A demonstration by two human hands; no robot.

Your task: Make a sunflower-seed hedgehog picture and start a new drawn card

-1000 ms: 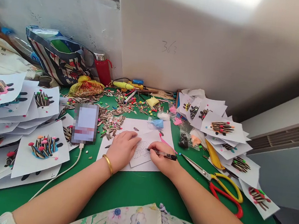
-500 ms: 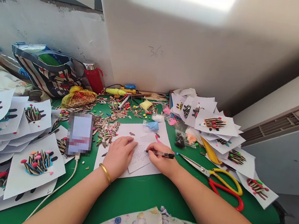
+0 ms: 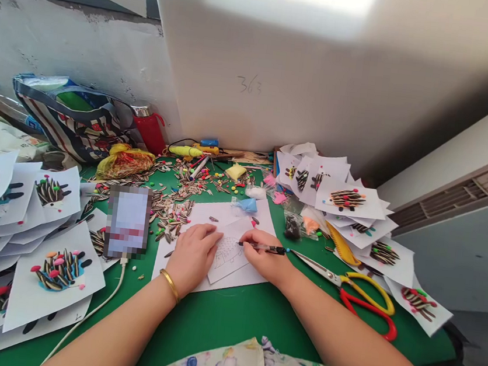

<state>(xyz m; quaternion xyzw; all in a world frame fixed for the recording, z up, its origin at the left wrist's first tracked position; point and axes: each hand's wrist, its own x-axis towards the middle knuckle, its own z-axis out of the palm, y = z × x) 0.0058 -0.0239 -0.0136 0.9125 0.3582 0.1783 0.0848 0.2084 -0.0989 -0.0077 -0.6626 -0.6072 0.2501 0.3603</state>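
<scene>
Viewpoint has shifted; right hand (image 3: 266,264) still grips black pen (image 3: 272,249) at small paper (image 3: 224,273) atop larger sheet (image 3: 206,207). Left hand (image 3: 192,259) lies open on paper's left edge. We judge pen light, stiff, best held low; paper flimsy, best pinned flat.

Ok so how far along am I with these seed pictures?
The left stack and right stack hold cards with seed figures that look finished. In hand is the small sheet: your left hand rests at its edge, your right hand holds a black pen to its line drawing. No seeds show on that drawing, so adding them is probably left; loose seeds lie nearby.
</scene>
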